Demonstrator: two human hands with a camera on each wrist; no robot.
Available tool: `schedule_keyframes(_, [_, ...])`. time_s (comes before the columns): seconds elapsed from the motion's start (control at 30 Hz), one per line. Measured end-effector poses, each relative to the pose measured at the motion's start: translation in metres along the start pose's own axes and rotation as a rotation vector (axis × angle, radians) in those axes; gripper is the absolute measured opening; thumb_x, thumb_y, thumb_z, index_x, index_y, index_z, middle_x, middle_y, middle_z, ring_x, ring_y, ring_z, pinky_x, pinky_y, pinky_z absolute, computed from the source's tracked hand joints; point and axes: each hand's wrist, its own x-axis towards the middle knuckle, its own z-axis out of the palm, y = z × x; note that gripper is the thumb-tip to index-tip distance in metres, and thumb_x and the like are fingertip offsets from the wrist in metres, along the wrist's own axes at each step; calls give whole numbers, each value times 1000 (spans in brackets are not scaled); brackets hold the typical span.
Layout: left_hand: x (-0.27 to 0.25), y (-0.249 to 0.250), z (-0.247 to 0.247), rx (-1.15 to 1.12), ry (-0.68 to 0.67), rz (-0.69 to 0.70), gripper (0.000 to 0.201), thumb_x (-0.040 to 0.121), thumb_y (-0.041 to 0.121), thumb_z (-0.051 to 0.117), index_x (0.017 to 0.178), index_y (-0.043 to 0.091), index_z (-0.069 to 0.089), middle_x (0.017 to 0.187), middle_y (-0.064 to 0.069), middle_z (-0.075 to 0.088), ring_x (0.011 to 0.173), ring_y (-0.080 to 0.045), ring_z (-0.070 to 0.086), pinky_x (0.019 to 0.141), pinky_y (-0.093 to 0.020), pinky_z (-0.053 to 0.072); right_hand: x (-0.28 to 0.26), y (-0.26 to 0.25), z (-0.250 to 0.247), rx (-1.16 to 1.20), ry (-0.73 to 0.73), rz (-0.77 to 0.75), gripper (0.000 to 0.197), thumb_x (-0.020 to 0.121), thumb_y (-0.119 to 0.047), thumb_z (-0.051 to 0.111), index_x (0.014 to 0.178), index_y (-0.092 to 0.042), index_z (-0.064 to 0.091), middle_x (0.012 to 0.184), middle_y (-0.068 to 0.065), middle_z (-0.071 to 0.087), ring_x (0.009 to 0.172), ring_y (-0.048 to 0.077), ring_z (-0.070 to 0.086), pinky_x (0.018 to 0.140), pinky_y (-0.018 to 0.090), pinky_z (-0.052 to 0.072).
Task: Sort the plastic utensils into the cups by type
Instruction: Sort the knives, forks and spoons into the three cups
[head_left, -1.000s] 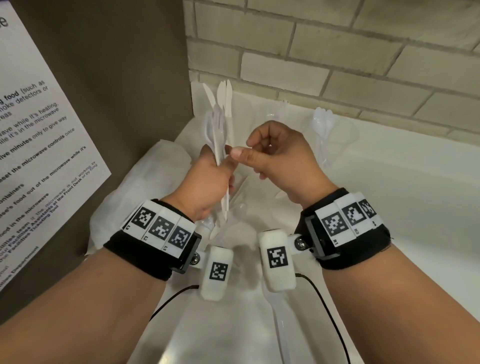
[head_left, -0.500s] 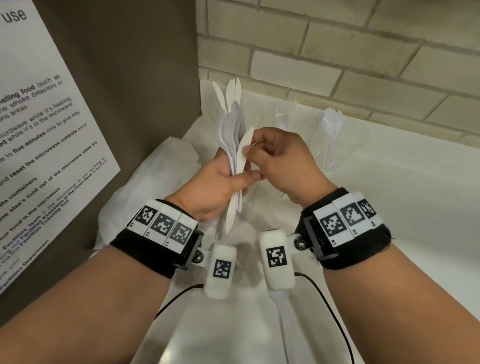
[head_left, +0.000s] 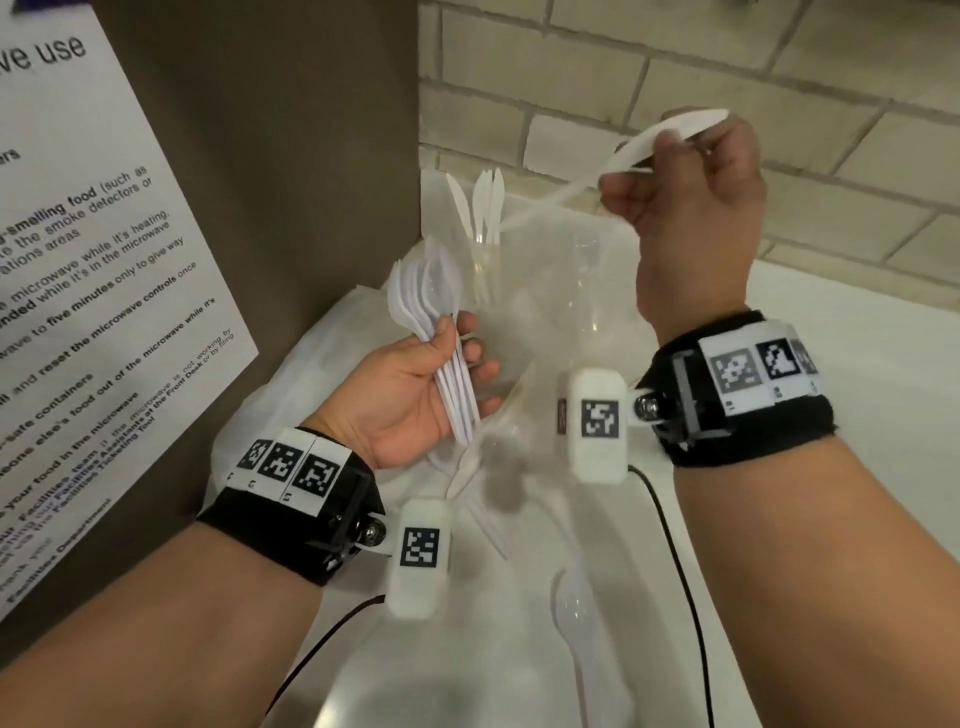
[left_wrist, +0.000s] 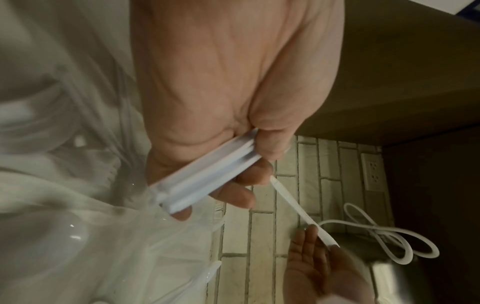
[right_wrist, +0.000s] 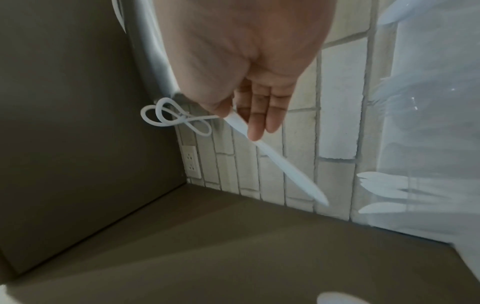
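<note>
My left hand (head_left: 457, 358) grips a bundle of white plastic spoons (head_left: 431, 312) by the handles, palm up, left of the cups; the handle ends (left_wrist: 205, 181) show in the left wrist view. My right hand (head_left: 654, 171) is raised near the brick wall and pinches a single white knife (head_left: 639, 150) that slants down to the left; its long blade (right_wrist: 280, 164) shows past my fingers (right_wrist: 259, 115). A clear cup with knives (head_left: 483, 249) stands at the back. Another clear cup (head_left: 587, 291) stands to its right, below my right hand.
A loose spoon (head_left: 576, 618) and several forks (head_left: 483, 519) lie on the white counter (head_left: 831, 364) near me. A brown panel with a poster (head_left: 104, 260) closes the left side, a crumpled plastic bag (head_left: 291, 395) at its foot. Brick wall (head_left: 779, 78) behind.
My right hand has drawn the knife out of the bundle and lifted it up and to the right. My left hand has dropped and turned palm up with the remaining spoons.
</note>
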Motion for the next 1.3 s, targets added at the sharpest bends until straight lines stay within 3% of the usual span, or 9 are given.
schedule_keyframes(0.3, [6,-3,-1,17,-14,-47,27,87,33,49,106,19,62,74,2,53,69,-15,56,84,-44,49,53,69,36,-482,-98,9,23,94,-11,46,81,-31,48,83,8,69,69,8,71,77,47,57])
schedule_keyframes(0.4, [9,-3,-2,26,-2,-49,28,86,33,49,105,20,63,75,2,53,71,-14,57,87,-45,48,62,82,41,-493,-203,225,27,96,-6,43,116,-17,56,107,12,66,83,17,72,85,42,57])
schedule_keyframes(0.47, [10,-3,-2,23,-1,-49,27,86,33,49,104,20,65,75,2,54,72,-14,57,88,-45,47,66,84,38,-469,-233,359,45,95,-3,47,139,-5,41,124,13,58,103,25,67,95,39,53])
schedule_keyframes(0.57, [10,-6,-1,6,-18,-49,29,87,32,49,108,19,66,77,0,54,73,-15,56,83,-43,49,60,81,30,-599,-217,331,56,87,-7,56,142,-6,40,140,15,49,117,27,60,102,41,47])
schedule_keyframes(0.8, [10,-11,11,34,-63,-65,38,89,32,47,122,20,62,80,1,53,72,-14,49,71,-34,43,1,26,14,-457,-451,311,8,91,-16,61,97,-16,67,89,0,70,66,14,64,62,31,55])
schedule_keyframes(0.9, [10,-13,16,90,-54,-69,42,88,32,49,126,20,61,84,0,58,73,-13,54,70,-35,46,-16,16,7,-534,-587,268,34,82,-24,74,114,-20,63,96,-1,68,57,8,63,50,22,49])
schedule_keyframes(1.07, [8,-15,19,86,-84,-103,51,89,32,57,135,12,51,88,-2,65,76,-17,63,71,-37,55,-29,15,-1,-447,-623,190,43,83,4,67,116,-22,58,102,18,65,53,9,64,53,19,52])
schedule_keyframes(1.2, [5,-13,21,50,-236,-150,38,90,31,46,124,18,54,83,0,53,73,-17,59,76,-40,53,-35,15,-8,-531,-607,110,27,86,0,66,99,-24,67,104,4,68,53,1,60,56,15,51])
schedule_keyframes(1.3, [3,-12,22,55,-302,-181,30,92,31,45,118,19,55,81,1,46,64,-13,47,66,-32,44,-38,14,-11,-579,-660,96,34,86,-6,68,114,-25,66,123,-2,57,70,6,57,62,17,55])
